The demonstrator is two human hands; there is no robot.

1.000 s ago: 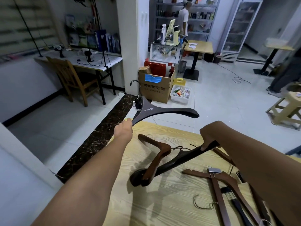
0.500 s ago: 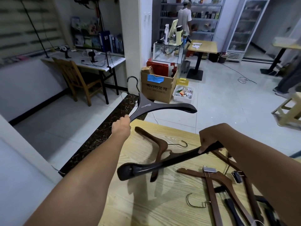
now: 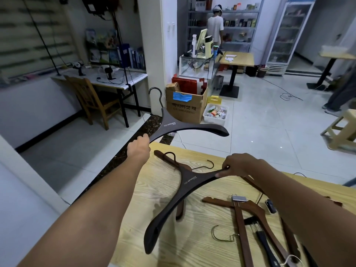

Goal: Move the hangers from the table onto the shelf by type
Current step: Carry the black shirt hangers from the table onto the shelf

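The left hand [image 3: 139,149] grips one arm tip of the upper dark hanger [image 3: 173,125], holding it in the air just past the tabletop's [image 3: 202,247] far-left corner. The right hand [image 3: 240,166] pinches an arm tip of the lower dark hanger [image 3: 185,189], which slants over the left part of the tabletop. Held so far out at one end, either hanger could twist or slip from its grip. The lower one's wire hook [image 3: 209,165] lies near the brown hanger [image 3: 173,160] under it and might snag and drag it. Its free arm could also knock the clip hangers [image 3: 240,218] by the near-right edge. The left fingers are hidden behind the hand. I cannot tell whether the lower hanger's low end touches the wood. The right forearm covers part of the pile, the frame's bottom edge cuts more off, and the shelf meant for them cannot be picked out.
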